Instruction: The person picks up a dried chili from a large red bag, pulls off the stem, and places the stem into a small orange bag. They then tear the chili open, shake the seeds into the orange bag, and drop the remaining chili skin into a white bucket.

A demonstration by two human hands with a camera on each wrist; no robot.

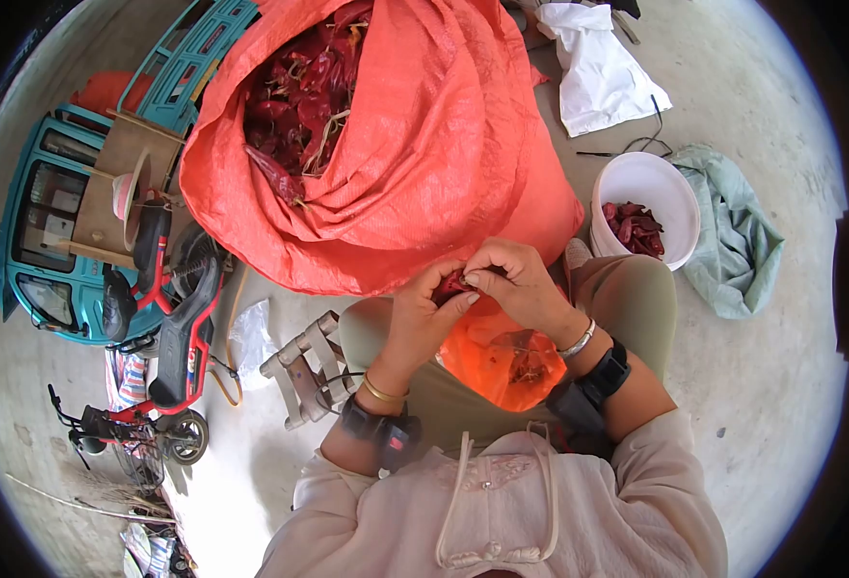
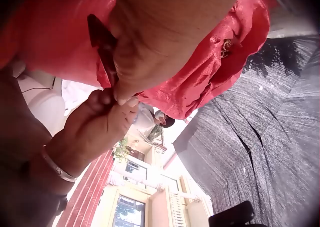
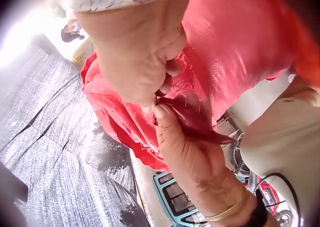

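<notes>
A dried red chili pepper (image 3: 192,122) lies across the fingers of my left hand (image 1: 423,313), its pointed tip sticking out past the palm in the right wrist view. The thumb holds it near its upper end. My right hand (image 1: 523,289) pinches that same end, its fingertips meeting the left thumb. Below both hands, an orange plastic bag (image 1: 487,361) sits between the knees with small dry bits inside. Right beyond the hands stands a big red woven sack (image 1: 444,183), its mouth wide, filled with dried chilies (image 1: 299,106).
At the right, a white bucket (image 1: 627,169) holds several chilies, beside a green sack (image 1: 728,241). A white bag (image 1: 603,77) lies farther back. To the left are a metal frame (image 1: 304,371), a red scooter (image 1: 179,337) and a teal vehicle (image 1: 44,231).
</notes>
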